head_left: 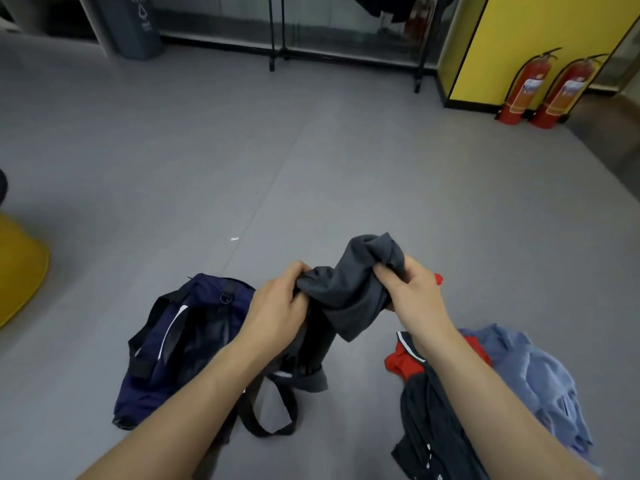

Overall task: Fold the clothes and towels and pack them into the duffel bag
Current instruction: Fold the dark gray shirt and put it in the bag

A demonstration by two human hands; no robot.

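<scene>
I look down at a grey floor (pixel 311 168). A navy duffel bag (pixel 180 341) lies on it, low and to my left, slumped and rumpled, with its black strap (pixel 273 414) looping out on the floor toward me. To my right a loose pile of clothes lies on the floor: a red garment (pixel 398 362), a pale blue garment (pixel 540 368) and a dark garment (pixel 429 427) tangled together, partly hidden under my right forearm. Both bare arms reach forward from the bottom of the view and meet between the bag and the pile. My left hand (pixel 277 306) has its fingers curled round one bunched end of a dark grey garment (pixel 349 289), and my right hand (pixel 412 292) pinches the other bunched end with fingers and thumb. The garment is held up off the floor, crumpled between my hands, and its lower part hangs down in front of the near end of the bag. Beyond my hands the floor runs open and wide, with only a small white scrap (pixel 234 239) lying on it. At the far right two red fire extinguishers (pixel 526 88) stand side by side against a yellow panel (pixel 519 39). The black legs of a clothes rack (pixel 273 32) stand at the far wall, a grey bin (pixel 135 26) stands at the far left, and a yellow rounded object (pixel 17 268) sits at the left edge.
</scene>
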